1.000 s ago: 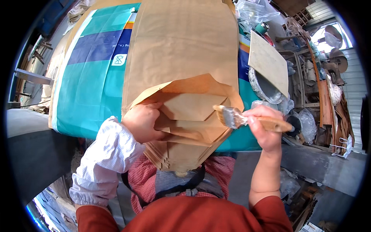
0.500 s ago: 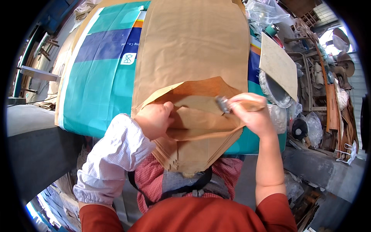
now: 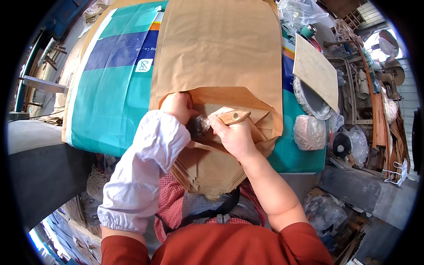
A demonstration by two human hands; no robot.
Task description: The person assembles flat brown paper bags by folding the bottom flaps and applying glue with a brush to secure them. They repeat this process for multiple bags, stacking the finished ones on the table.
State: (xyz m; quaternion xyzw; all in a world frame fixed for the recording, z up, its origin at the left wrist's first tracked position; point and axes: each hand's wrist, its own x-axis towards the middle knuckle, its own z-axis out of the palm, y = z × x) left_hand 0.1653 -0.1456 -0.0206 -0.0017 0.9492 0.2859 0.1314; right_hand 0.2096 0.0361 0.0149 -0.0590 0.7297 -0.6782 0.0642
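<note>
A stack of brown paper bags (image 3: 221, 57) lies on a teal and blue sheet (image 3: 110, 88) on the table. My left hand (image 3: 176, 106), in a white sleeve cover, presses on the folded bottom flap of the top bag. My right hand (image 3: 234, 134) grips a wooden-handled brush (image 3: 221, 120), with its bristles down on the inner fold right beside my left hand. The folded ends of the bags (image 3: 212, 170) hang over the table's near edge toward my body.
To the right stand a tan board (image 3: 316, 70), a round metal dish (image 3: 311, 99) and a plastic-wrapped bowl (image 3: 309, 132). Shelves of cluttered tools and bags (image 3: 375, 110) fill the far right. A dark bench (image 3: 39, 168) lies at the left.
My right hand has brought the brush from the right side of the bag inward to the left, onto the fold next to my left hand. The left hand stays on the flap.
</note>
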